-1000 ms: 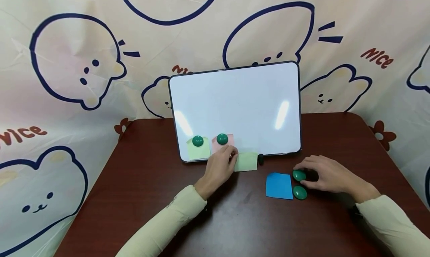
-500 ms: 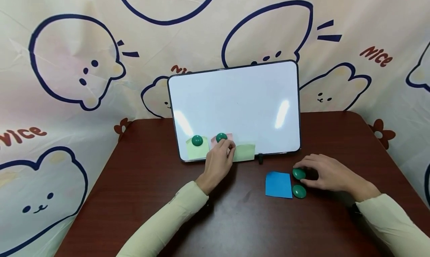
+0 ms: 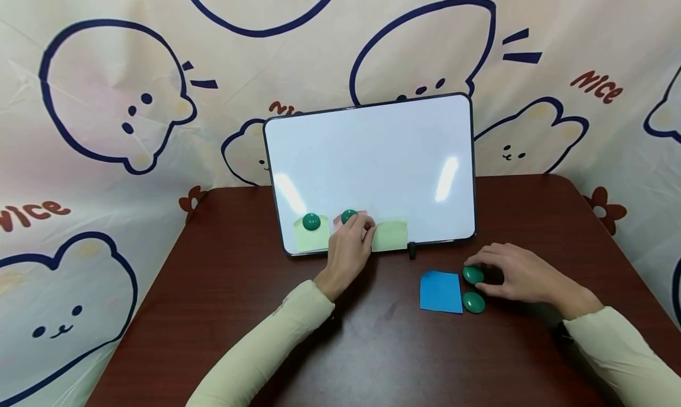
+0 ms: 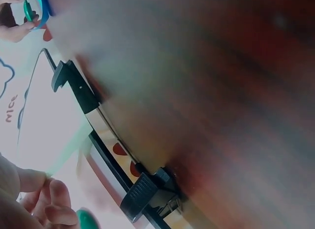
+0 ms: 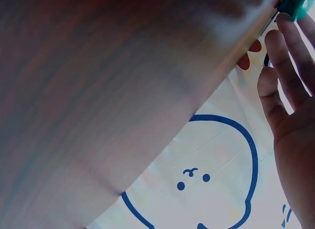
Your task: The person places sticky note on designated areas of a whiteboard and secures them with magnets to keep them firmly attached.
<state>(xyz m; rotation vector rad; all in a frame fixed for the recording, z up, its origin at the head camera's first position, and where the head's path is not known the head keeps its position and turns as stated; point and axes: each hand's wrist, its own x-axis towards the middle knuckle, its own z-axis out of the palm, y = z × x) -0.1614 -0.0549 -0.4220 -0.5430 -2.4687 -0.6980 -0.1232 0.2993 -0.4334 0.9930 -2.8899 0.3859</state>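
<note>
With thumb and fingers, my left hand (image 3: pixel 350 248) pinches the left edge of a light green sticky note (image 3: pixel 391 236), which overlaps the lower edge of the whiteboard (image 3: pixel 372 158). The left wrist view shows that pinch at the lower left, most of the note behind the fingers. My right hand (image 3: pixel 516 274) holds a round green magnet (image 3: pixel 472 274) between thumb and fingers, low over the table. Just below it lies a second green magnet (image 3: pixel 473 302), beside a blue sticky note (image 3: pixel 440 293).
Green magnets hold a yellow-green note (image 3: pixel 313 240) and a pink note (image 3: pixel 338 220) low on the board; my left hand partly covers the pink one. Black stand feet (image 4: pixel 81 88) support the board on the brown table (image 3: pixel 223 288). A printed cloth (image 3: pixel 159 58) hangs behind.
My left hand has raised the light green note from below the whiteboard's edge onto its lower part. My right hand stays in place with its magnet.
</note>
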